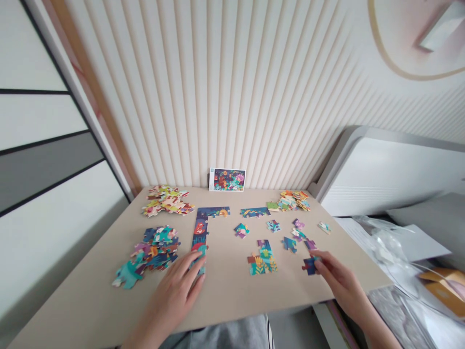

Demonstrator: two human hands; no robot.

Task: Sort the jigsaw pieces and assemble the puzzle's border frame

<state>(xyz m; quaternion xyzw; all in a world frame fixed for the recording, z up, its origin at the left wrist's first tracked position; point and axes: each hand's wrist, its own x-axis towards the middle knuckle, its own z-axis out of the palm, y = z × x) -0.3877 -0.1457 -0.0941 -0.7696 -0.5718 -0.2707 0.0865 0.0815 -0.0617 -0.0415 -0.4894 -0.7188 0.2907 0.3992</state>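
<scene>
My left hand lies with fingers stretched out over the lower end of a joined puzzle strip, which turns right along its top. Part of that strip is hidden under the fingers. At the right, my right hand pinches a dark blue puzzle piece at or just above the table. Between the hands lies a joined puzzle section with yellow and green plants. Loose pieces surround the right hand, including a blue piece and a purple piece.
A picture card stands against the ribbed wall at the table's back. Puzzle heaps lie at back left, front left and back right. A short joined strip lies near the back. A bed adjoins the table's right side.
</scene>
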